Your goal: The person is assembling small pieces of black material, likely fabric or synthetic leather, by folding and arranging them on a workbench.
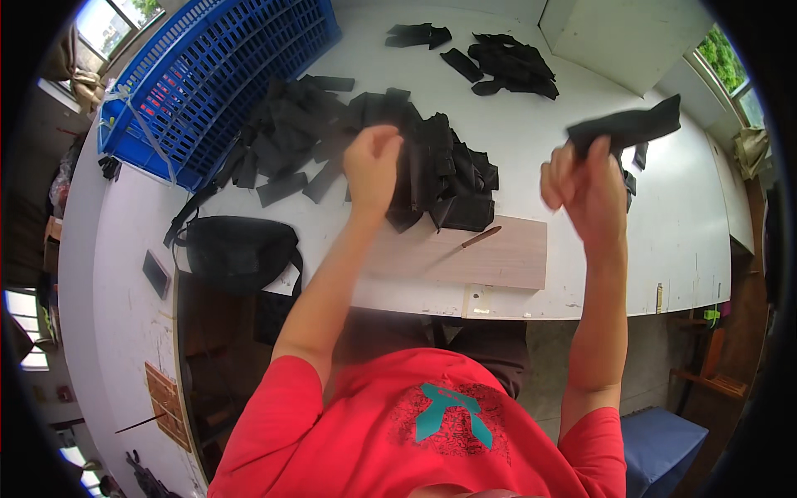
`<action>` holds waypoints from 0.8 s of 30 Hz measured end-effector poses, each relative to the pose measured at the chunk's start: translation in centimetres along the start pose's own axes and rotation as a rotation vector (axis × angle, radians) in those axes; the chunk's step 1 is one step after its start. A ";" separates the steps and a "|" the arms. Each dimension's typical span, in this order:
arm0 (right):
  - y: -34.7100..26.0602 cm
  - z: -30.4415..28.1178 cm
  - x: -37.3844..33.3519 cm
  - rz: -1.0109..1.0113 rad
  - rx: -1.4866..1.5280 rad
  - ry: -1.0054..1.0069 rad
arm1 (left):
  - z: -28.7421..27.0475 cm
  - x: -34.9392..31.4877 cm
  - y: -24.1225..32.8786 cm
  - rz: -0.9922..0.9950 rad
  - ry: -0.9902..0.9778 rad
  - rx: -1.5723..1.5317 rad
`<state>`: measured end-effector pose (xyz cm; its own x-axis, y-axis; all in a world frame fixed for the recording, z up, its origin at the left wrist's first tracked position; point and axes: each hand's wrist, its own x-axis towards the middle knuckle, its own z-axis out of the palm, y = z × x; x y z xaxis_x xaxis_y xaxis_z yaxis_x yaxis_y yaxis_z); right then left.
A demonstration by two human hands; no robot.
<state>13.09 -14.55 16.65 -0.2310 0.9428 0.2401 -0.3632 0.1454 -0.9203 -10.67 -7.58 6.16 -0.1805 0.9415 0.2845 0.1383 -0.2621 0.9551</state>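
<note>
My right hand is raised over the right side of the white table. Its fingers are closed on a flat black fabric piece, whose free end points to the right. My left hand is over the heap, its fingers curled together; whether anything is in them I cannot make out. Close to its right lies a pile of folded black fabric pieces. Looser black strips spread out to its left.
A wooden board near the front edge carries a thin brown-handled tool. A blue plastic crate tilts at the back left. A black bag lies left of my forearm. More black pieces lie at the far side.
</note>
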 end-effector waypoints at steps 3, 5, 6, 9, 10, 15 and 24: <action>1.2 -2.3 0.7 0.149 -0.327 0.618 | 0.2 6.0 -2.7 0.064 0.112 0.251; 3.6 -2.4 -2.6 0.169 -0.430 0.615 | 0.9 8.1 -4.3 0.024 0.047 0.661; 4.5 -1.6 -4.7 0.212 -0.430 0.599 | 1.5 8.5 -4.9 0.023 0.057 0.655; 7.8 0.7 -10.7 0.401 -0.340 0.486 | 3.1 9.7 -6.2 -0.054 -0.240 0.975; 8.4 1.4 -12.2 0.468 -0.332 0.435 | 3.0 9.8 -6.7 -0.050 -0.243 0.971; 9.8 4.1 -14.6 0.569 -0.305 0.233 | 0.8 7.9 -4.9 0.048 0.049 0.518; 11.4 8.4 -8.8 0.448 -0.397 0.053 | -4.4 -3.1 0.3 -1.026 0.118 -1.079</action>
<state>3.45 -23.75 6.66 -0.2351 0.9502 -0.2045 0.1268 -0.1787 -0.9757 -14.37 -11.48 5.98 0.1663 0.7995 -0.5771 -0.8530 0.4103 0.3225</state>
